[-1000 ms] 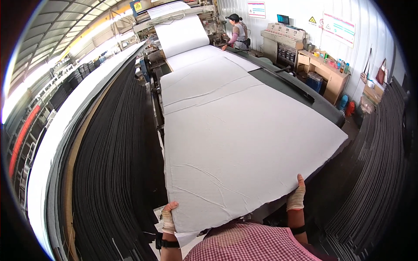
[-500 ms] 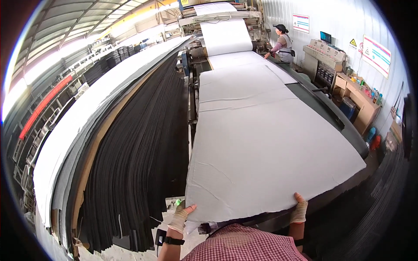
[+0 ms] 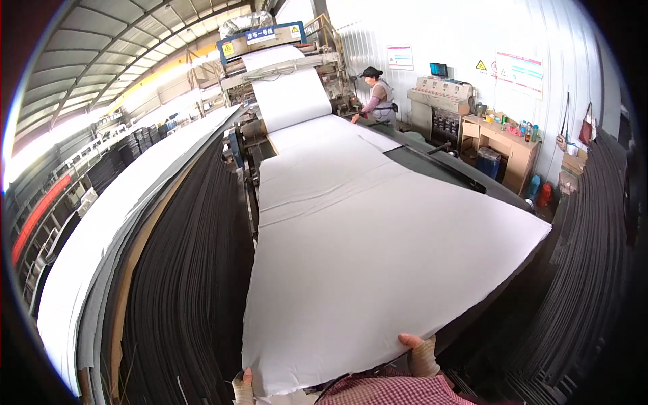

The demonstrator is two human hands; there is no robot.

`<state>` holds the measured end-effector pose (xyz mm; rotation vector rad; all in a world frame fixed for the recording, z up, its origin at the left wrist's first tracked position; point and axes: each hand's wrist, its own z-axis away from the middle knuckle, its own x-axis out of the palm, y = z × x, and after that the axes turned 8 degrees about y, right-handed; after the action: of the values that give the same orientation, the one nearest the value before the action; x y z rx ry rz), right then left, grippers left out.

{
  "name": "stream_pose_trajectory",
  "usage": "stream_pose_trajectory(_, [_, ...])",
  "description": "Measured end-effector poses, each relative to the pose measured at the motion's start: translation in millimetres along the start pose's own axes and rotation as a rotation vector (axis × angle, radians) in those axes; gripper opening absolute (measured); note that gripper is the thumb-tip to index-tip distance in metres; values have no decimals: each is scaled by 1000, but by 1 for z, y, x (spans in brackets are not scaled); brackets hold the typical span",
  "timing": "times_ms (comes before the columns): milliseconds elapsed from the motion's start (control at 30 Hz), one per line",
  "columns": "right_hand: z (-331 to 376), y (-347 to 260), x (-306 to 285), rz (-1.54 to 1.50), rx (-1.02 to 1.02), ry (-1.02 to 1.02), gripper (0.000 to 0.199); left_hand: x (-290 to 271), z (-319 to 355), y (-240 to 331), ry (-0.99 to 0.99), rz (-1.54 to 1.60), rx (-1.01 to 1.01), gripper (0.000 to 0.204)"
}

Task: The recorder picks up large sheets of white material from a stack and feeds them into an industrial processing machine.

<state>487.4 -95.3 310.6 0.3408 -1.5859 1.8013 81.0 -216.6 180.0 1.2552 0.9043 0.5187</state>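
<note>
Along the bottom of the view, the person's left hand (image 3: 243, 386), in a pale fabric wrap and partly cut off, pinches the near left corner of a wide, flexible white sheet (image 3: 385, 263), thumb at the edge. The right hand (image 3: 422, 354), wrapped likewise, grips the near edge farther right, thumb pressed flat on top; the other fingers of both hands are hidden. The sheet stretches forward from the hands, creased across its far part, toward a large blue-framed roller machine (image 3: 236, 52), from which a smooth white web (image 3: 293, 98) descends. Left of the sheet stands a long stack of thin black sheets (image 3: 182, 277); another dark layered stack (image 3: 597, 202) stands at the right. Beyond, a co-worker in a black cap (image 3: 379, 101) stands beside the web, near a beige control console with buttons (image 3: 442, 98) and a light-brown wooden desk (image 3: 516, 152).
</note>
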Motion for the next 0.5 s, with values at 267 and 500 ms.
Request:
stream_pose_trajectory(267, [46,7,-11,27,70,95,82,-23,46,43,16,-5,-54,46])
stream_pose_trajectory(500, [70,6,-8,89,110,93,83,-39,50,74,57,-39,-143,48])
